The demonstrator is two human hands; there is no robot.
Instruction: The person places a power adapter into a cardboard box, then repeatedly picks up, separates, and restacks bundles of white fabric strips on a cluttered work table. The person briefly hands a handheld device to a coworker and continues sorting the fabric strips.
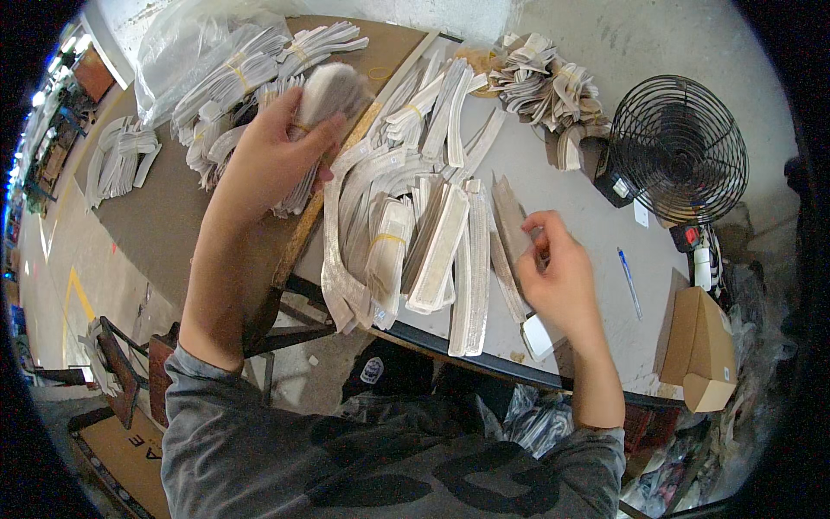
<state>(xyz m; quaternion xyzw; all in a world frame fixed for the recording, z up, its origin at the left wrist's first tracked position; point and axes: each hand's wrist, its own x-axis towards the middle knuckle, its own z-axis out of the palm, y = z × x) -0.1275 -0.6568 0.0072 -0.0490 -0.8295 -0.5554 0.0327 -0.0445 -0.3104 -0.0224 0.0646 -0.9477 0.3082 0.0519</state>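
My left hand [278, 143] is raised over the brown board, closed around a bundle of pale fabric strips [333, 91] tied with a band. Part of that bundle is blurred, and its lower end lies behind my fingers. Further right, above the grey table, my right hand [558, 272] has curled fingers pinching a grey-beige fabric strip [508, 208]. Just left of it lie long pale strips [469, 277] side by side. Beside those is a folded bundle with a yellow rubber band [387, 246]. Curved strips [341, 281] are heaped along the table's near left edge.
Piled bundles [229, 78] and a clear plastic bag [169, 65] cover the far left board. More bundles [549, 82] sit at the back, near a black fan [679, 151]. A blue pen [629, 281], a white card [538, 337] and a cardboard box [700, 346] are on the right.
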